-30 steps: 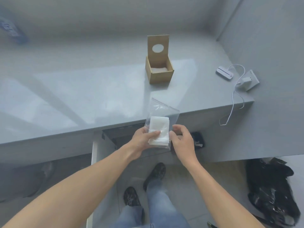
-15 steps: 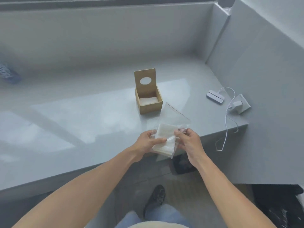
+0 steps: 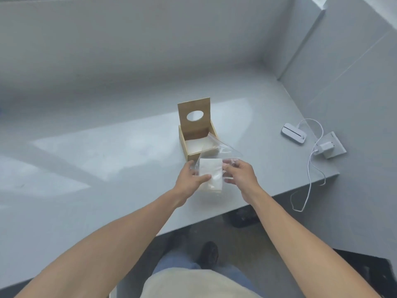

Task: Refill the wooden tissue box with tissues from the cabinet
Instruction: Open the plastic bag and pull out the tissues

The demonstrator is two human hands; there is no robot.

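Head view: a clear plastic bag [image 3: 217,162] is held up by both hands over the near part of the grey counter [image 3: 107,160]. A white stack of tissues [image 3: 211,173] is seen inside the bag. The left hand [image 3: 190,178] is closed on the left side of the bag, with its thumb laid flat across the front of the tissues. The right hand [image 3: 239,174] is closed on the right side of the bag, and the clear plastic is pinched between its thumb and fingertips. The top of the bag is stuck up past the fingers, and a thin red line is seen along its edge.

Just behind the grip, the wooden tissue box [image 3: 196,134] is stood on the counter. Its lid [image 3: 194,117] is tipped up at the back, and an oval hole is cut in the lid. Something pale is seen at the bottom of the box. The top corner of the bag is seen in front of the near right part of the box; whether they touch cannot be told.

Well off to the right of the grip, a small white gadget [image 3: 293,136] is laid on the counter, and a white plug [image 3: 325,147] is set in a socket. A white cord [image 3: 309,168] is hung over the counter edge.
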